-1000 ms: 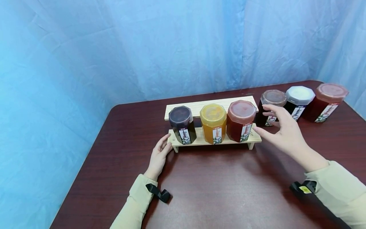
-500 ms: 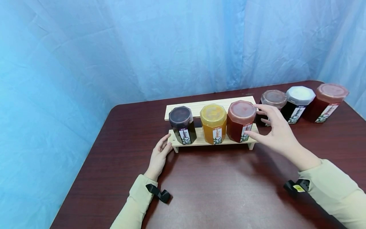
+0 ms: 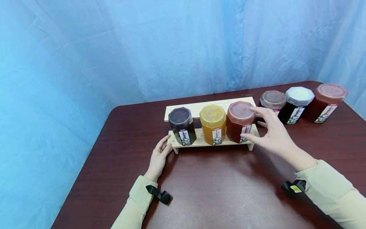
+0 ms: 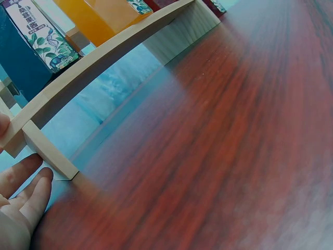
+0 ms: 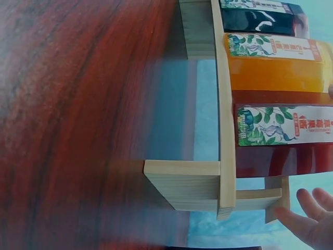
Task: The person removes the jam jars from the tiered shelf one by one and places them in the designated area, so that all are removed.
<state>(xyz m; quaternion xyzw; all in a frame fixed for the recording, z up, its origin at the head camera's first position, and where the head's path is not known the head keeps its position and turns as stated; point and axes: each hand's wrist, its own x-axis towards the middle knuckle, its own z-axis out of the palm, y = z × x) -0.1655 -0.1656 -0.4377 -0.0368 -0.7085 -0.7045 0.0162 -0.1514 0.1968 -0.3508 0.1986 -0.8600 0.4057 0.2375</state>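
A pale wooden two-tier rack [image 3: 195, 111] carries three upright jars on its front, lower shelf. They are a dark purple jam jar [image 3: 181, 128], a yellow jam jar [image 3: 210, 133] and a red jam jar [image 3: 234, 130]. My left hand [image 3: 157, 157] holds the rack's left end, fingers beside the leg in the left wrist view, one fingertip at the shelf edge [image 4: 23, 122]. Around the right side of the red jar curves my right hand [image 3: 273, 136], thumb in front of the label and index finger at the lid. Its other fingers [image 5: 307, 213] stand apart from the glass.
To the right of the rack stand a brown-lidded jar [image 3: 272, 99], a dark jar with a white lid [image 3: 299, 95] and another red jar [image 3: 330, 98]. All rest on the dark red wooden table [image 3: 223, 184]. Blue cloth [image 3: 177, 47] hangs behind.
My right hand has moved left from beside the rack to the red jar, its thumb now over the label. The left hand, rack and jars have stayed in place.
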